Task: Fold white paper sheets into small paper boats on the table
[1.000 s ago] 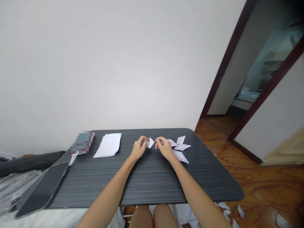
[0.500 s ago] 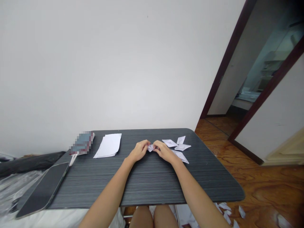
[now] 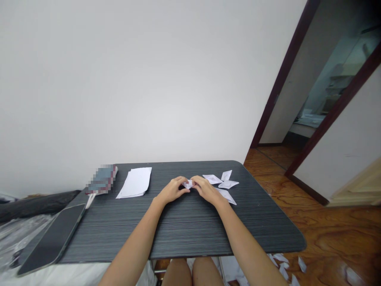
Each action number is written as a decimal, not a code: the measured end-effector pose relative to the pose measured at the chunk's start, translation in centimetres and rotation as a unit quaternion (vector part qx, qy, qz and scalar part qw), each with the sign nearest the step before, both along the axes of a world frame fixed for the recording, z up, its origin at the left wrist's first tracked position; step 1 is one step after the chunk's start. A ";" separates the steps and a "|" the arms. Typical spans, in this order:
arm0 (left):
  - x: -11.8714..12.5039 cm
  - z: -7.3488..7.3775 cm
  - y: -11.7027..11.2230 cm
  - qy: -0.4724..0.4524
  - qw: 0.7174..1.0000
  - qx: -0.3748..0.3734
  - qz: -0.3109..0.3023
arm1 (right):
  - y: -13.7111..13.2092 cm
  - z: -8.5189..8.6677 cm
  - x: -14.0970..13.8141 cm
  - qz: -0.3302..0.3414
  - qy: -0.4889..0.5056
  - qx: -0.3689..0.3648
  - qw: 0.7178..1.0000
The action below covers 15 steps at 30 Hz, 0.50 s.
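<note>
A small folded piece of white paper (image 3: 188, 184) sits between my two hands, over the middle of the dark table (image 3: 190, 226). My left hand (image 3: 174, 189) has its fingers on the paper's left side, the thumb slightly apart below it. The fingers of my right hand (image 3: 205, 188) pinch its right end. Just right of that hand lie several folded paper boats (image 3: 228, 184), flat and pointed at both ends; one is partly covered by the hand. Left of my hands rests a stack of white paper sheets (image 3: 135, 182).
A blurred-out book-like item (image 3: 102, 178) lies at the table's left back corner, and a dark tablet or phone (image 3: 53, 238) at its left edge. A white wall (image 3: 178, 79) stands behind the table. Paper pieces (image 3: 282, 264) litter the wooden floor (image 3: 333, 238) at lower right.
My left thumb has moved away from the other fingers and down from the paper. The folded paper has tilted slightly. My right hand stays about where it was.
</note>
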<state>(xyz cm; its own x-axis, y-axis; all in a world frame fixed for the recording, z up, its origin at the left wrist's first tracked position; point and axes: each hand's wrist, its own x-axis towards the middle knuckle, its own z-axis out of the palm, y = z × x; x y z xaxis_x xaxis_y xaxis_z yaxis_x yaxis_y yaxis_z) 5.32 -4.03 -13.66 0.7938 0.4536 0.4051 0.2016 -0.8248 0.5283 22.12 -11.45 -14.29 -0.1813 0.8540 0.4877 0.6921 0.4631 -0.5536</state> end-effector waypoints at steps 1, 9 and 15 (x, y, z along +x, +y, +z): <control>0.0 -0.1 0.1 -0.010 1.000 -0.009 -0.004 | 0.0 0.0 0.0 0.002 0.003 0.002 1.000; 0.1 -0.4 0.4 -0.074 0.997 -0.002 0.009 | 0.1 -0.2 0.1 0.003 0.010 0.015 1.000; 0.3 -0.4 0.4 -0.112 0.993 -0.043 0.019 | 0.7 -0.5 -0.1 -0.043 0.078 0.014 0.996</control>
<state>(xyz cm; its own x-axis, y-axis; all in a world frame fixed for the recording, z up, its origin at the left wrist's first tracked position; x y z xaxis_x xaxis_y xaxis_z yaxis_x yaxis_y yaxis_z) 5.59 -3.67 -14.03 0.6697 0.5224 0.5277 0.1021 -0.7687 0.6314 22.04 -10.80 -14.84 -0.0294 0.8486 0.5282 0.6365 0.4233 -0.6447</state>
